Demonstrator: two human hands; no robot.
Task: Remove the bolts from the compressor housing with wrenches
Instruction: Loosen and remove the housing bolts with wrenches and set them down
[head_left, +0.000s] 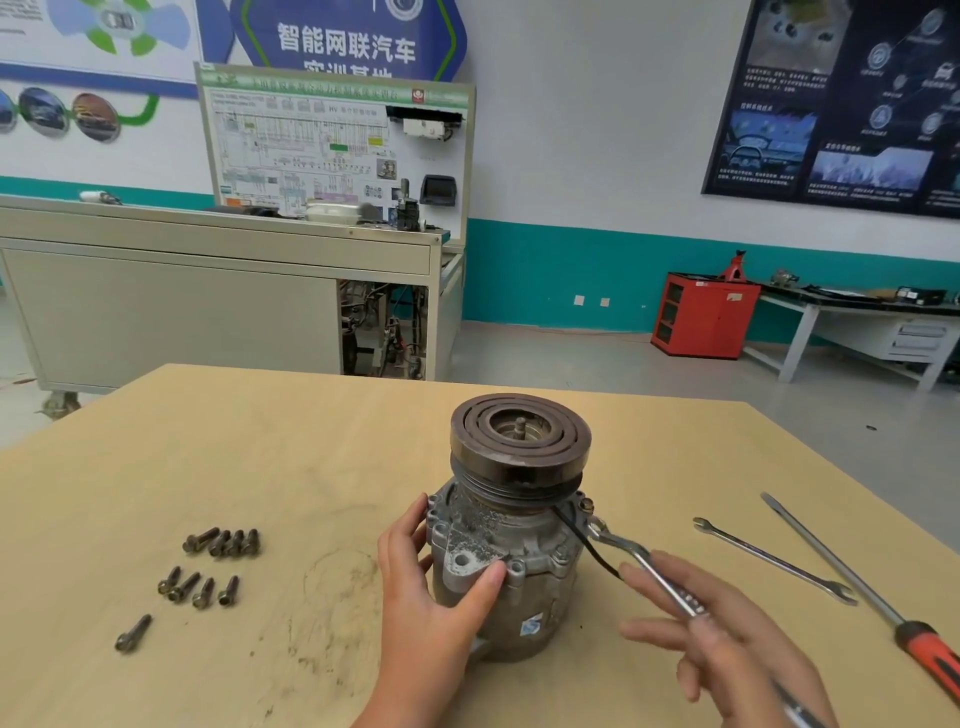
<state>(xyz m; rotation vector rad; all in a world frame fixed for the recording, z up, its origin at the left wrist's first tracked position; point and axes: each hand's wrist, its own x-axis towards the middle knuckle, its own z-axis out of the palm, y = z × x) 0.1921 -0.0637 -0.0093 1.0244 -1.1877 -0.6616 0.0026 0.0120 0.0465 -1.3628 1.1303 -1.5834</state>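
The right hand (727, 639), fingers spread and nearly straight, carries a wrench (623, 548) across them without clenching it. Its head sits at a flange bolt on the right of the compressor housing (498, 545), likely to break it loose. The housing stands upright mid-table, pulley (519, 436) up, and the left hand (431, 587) wraps thumb and fingers round it to stop it turning. Nine removed bolts (208, 566) lie grouped to the left on the table (311, 441). One spare wrench (774, 558) and one screwdriver (841, 571) lie to the right.
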